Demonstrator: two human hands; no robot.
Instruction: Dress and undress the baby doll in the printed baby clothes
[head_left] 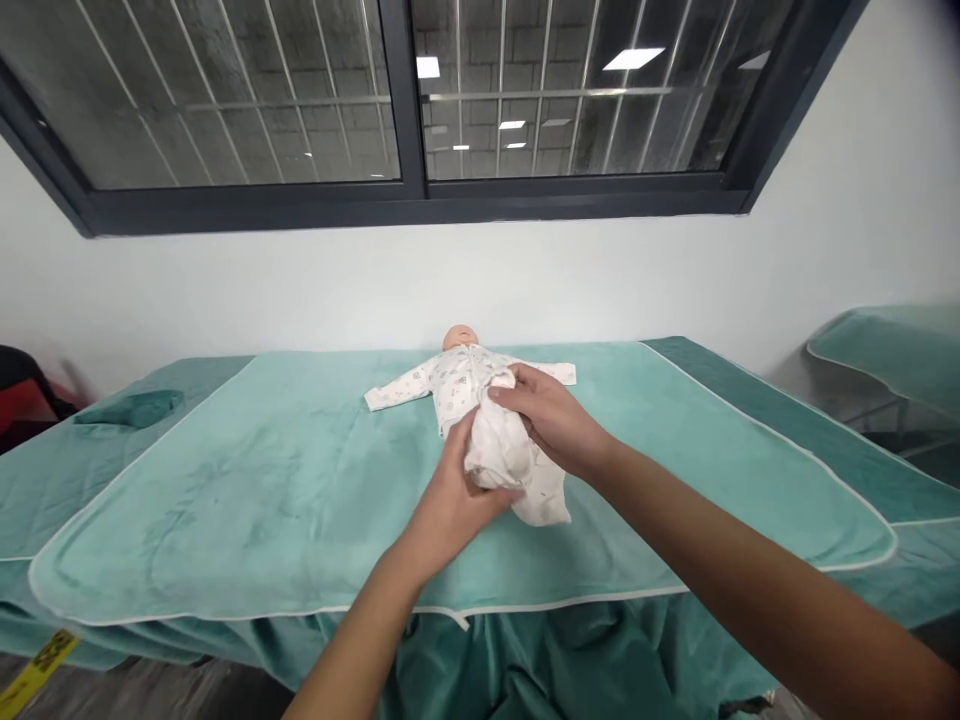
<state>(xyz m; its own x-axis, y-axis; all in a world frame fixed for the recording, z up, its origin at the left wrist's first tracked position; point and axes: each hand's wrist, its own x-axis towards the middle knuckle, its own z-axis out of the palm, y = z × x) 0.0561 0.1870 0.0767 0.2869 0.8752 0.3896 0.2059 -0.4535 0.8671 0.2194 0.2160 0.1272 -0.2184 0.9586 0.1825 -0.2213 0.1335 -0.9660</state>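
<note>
A baby doll (460, 337) lies on its back on the green blanket (262, 500), its head toward the wall. It wears a white printed long-sleeved top (454, 380), with both sleeves spread out to the sides. In front of its lower body, my two hands hold bunched white printed baby pants (499, 440). My left hand (461, 495) grips the lower left side of the bundle, thumb and fingers around it. My right hand (551, 415) pinches the upper right edge. One pant leg hangs down below the right hand. The doll's legs are hidden behind the cloth and hands.
The blanket has white piping and covers a bed with a darker green cover (810, 420). A barred window (420, 205) is in the wall behind. A red and black item (26, 400) stands at left, a yellow floor strip (37, 670) below it, another green-covered surface (892, 345) at right.
</note>
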